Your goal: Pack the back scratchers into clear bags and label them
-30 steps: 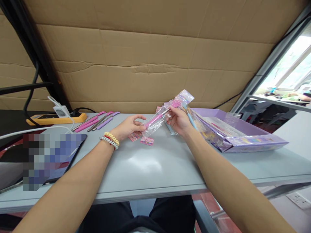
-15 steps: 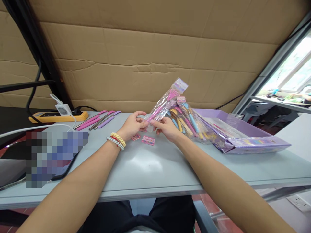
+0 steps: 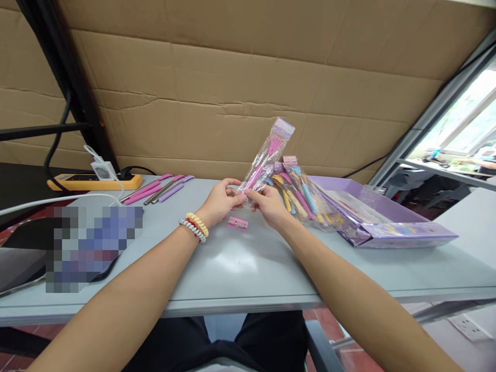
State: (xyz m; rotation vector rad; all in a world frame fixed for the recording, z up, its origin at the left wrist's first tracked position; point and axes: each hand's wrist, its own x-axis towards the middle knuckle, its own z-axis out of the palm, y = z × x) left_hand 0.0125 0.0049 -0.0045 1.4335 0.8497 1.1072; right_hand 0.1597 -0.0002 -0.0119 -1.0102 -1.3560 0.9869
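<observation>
A clear plastic packet (image 3: 267,152) with a pink hand-shaped stick inside points up and to the right above the grey table (image 3: 240,263). My left hand (image 3: 221,200) and my right hand (image 3: 268,205) both pinch its lower end, fingertips close together. My left wrist wears coiled yellow, red and white bands. A small pink label (image 3: 237,223) lies on the table just below my hands. Right of my right hand lies a heap of similar packets (image 3: 306,199) with yellow, pink and blue sticks.
An open purple box (image 3: 387,222) lies at the right. Several unwrapped pink and purple sticks (image 3: 158,189) lie at the back left beside a yellow power strip (image 3: 93,182) with a white charger. A dark tablet (image 3: 58,248) rests at the left. Cardboard walls the back.
My right hand slid from the packet's upper end down to its lower end beside my left hand. The packet swung up to point more steeply. The heap of packets is now uncovered.
</observation>
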